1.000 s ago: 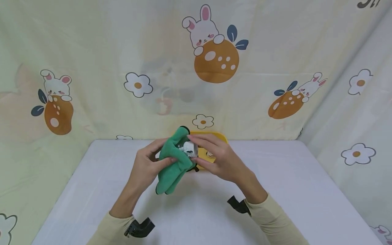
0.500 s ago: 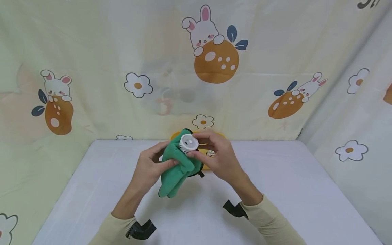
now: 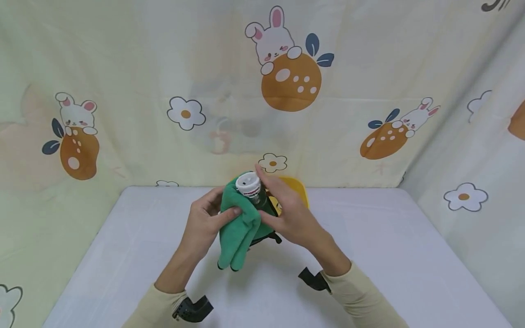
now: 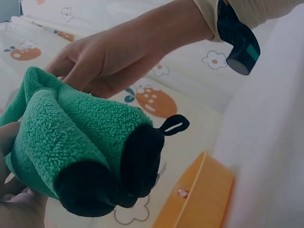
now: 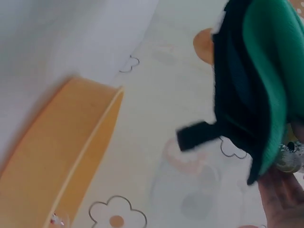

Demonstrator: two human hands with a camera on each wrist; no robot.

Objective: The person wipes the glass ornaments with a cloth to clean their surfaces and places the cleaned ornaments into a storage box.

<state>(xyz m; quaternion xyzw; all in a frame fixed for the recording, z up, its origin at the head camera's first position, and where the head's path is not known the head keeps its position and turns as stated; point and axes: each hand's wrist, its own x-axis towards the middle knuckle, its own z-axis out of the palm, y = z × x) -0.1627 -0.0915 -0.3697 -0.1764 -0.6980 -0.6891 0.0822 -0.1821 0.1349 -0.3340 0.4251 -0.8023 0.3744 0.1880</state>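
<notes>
A small bottle (image 3: 255,197) with a white, printed top end (image 3: 248,181) stands tilted, half wrapped in a green towel (image 3: 238,228) with black edging. My left hand (image 3: 203,222) grips the towel around the bottle, thumb across the front and fingers behind. My right hand (image 3: 289,207) is at the bottle's right side, its fingers extended and spread from the thumb, close to the white end. In the left wrist view the towel (image 4: 80,128) covers the bottle, and a black loop hangs from its edge. A shiny part of the bottle (image 5: 290,156) shows in the right wrist view.
Behind the hands, a yellow tray (image 3: 297,184) stands at the table's back edge, partly hidden. A small red and white item (image 5: 57,221) shows inside it. The white table (image 3: 369,255) extends to both sides, with a patterned curtain (image 3: 143,136) behind.
The bottle has turned, its white end facing me half a second ago and now pointing up. The right hand has spread its fingers from that end. The towel has shifted slightly right and down.
</notes>
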